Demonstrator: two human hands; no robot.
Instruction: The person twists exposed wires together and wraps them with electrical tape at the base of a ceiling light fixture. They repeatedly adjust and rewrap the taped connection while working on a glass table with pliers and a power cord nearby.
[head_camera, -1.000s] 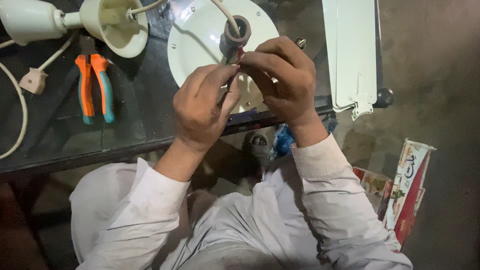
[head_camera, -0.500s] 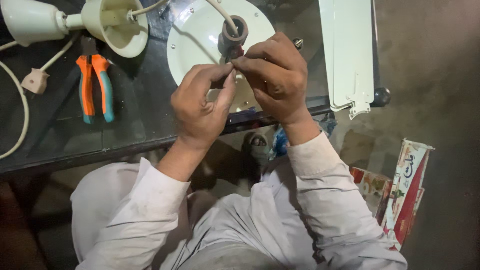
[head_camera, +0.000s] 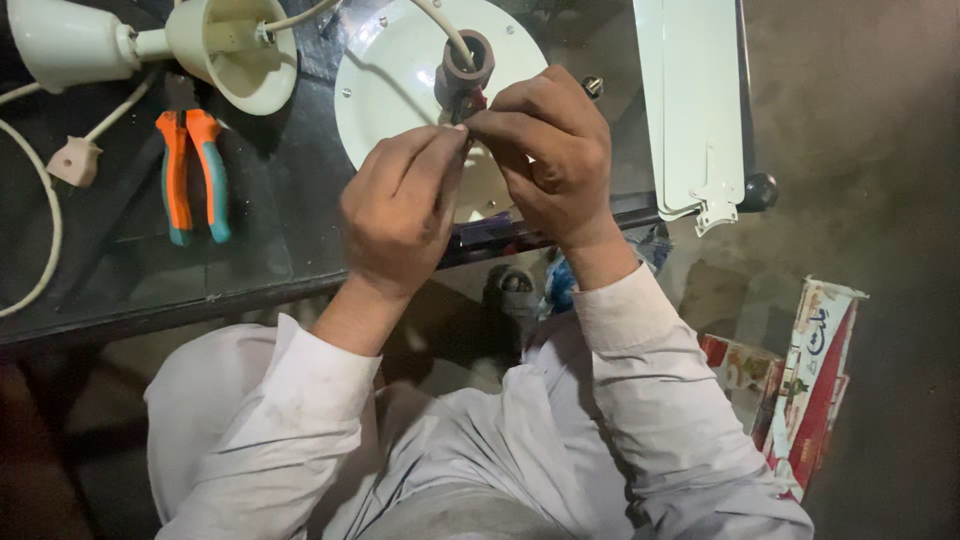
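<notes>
Both hands meet over a round white fan motor housing lying on a dark table. My left hand and my right hand pinch a thin wire with their fingertips, just below the brown central shaft of the housing. A white cable runs from the shaft toward the back. The wire's end is hidden between the fingers.
Orange-and-teal pliers lie left of the housing. A cream canopy cup on a rod, a white cord with a connector, and white fan blades lie on the table. Cardboard boxes sit on the floor at right.
The hands have shifted slightly up in view and stay pinched together on the wire below the shaft. Nothing else has moved.
</notes>
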